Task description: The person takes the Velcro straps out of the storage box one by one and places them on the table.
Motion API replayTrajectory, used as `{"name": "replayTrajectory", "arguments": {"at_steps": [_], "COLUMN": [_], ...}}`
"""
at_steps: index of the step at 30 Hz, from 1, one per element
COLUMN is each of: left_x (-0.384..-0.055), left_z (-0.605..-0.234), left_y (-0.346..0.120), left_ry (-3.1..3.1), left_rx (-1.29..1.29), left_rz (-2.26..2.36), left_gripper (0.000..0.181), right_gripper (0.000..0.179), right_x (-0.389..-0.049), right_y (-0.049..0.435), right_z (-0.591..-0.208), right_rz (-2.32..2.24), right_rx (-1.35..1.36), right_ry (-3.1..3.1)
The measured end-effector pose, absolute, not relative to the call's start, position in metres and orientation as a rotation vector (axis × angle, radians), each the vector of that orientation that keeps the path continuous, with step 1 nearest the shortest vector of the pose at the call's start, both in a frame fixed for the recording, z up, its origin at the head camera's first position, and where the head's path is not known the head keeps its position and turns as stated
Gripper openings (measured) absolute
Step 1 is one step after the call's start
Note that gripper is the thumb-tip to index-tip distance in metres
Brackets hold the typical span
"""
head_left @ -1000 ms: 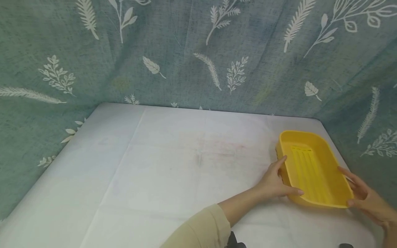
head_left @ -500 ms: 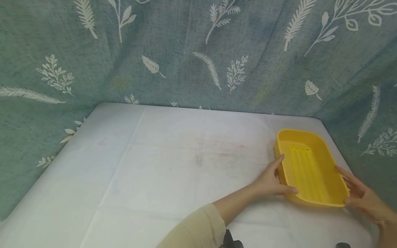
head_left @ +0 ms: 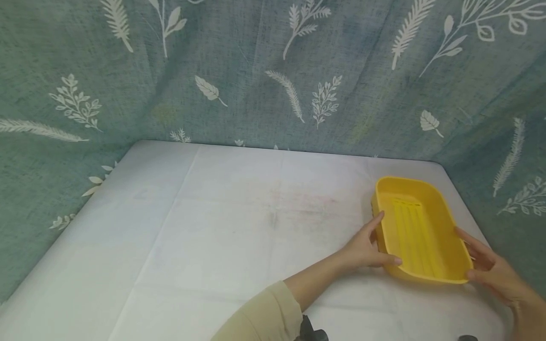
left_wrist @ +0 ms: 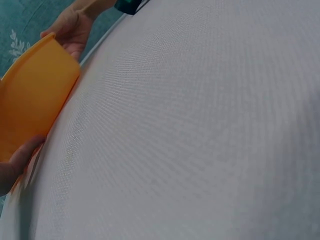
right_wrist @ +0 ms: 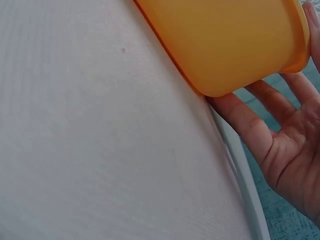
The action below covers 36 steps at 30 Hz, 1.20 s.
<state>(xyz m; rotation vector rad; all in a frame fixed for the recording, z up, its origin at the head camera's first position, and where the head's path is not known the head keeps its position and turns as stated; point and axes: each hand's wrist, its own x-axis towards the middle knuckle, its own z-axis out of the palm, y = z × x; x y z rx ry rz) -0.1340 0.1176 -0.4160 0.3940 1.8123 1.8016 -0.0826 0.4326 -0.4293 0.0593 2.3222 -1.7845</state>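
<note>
A yellow plastic basket [head_left: 441, 213], shallow with rounded corners and a ribbed floor, sits at the right side of the white table with nothing inside. My left hand [head_left: 362, 248] holds its left side, the thumb over the near rim and a finger up along the side wall. At the near right corner my right hand [head_left: 495, 272] grips it, thumb at the rim and fingers along the outer wall. The right wrist view shows right-hand fingers [right_wrist: 245, 120] reaching under the bottom edge of the basket [right_wrist: 225, 45]. Only part of the left hand [left_wrist: 15, 165] appears in the left wrist view.
The white-covered table [head_left: 213, 227] spreads out to the left of the basket. A blue-green curtain [head_left: 239, 71] with white leaf prints hangs behind and along the sides. A small dark object [head_left: 468, 337] shows at the bottom edge, lower right.
Both hands have shifted the yellow basket a little to the left across the table, keeping the same hold on it throughout.
</note>
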Motion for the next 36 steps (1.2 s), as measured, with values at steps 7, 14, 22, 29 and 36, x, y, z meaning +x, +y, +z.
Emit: {"name": "replayTrajectory", "arguments": {"at_steps": [7,14,22,29,36], "left_x": [-0.134,-0.135,-0.139,-0.149,-0.152], "left_z": [-0.414,-0.416,-0.418,-0.418,-0.418], "left_y": [0.110,0.103,0.094,0.085,0.075], "left_ry": [1.843,1.839,1.833,1.865,1.912], "left_rx": [0.383,0.396,0.420,0.518,0.550], "left_rz": [1.792,1.809,1.793,1.728,1.674], "left_gripper": [0.102,0.102,0.102,0.106,0.109], "right_gripper": [0.083,0.083,0.084,0.084,0.085], "right_x": [-0.085,-0.089,-0.090,-0.092,-0.094], "right_y": [0.427,0.420,0.411,0.404,0.395], "right_z": [-0.429,-0.429,-0.426,-0.424,-0.420], "right_rz": [-1.840,-1.879,-1.781,-1.749,-1.691], "right_rx": [-0.093,-0.127,-0.182,-0.293,-0.323], "right_ry": [2.269,2.229,2.286,2.252,2.259]}}
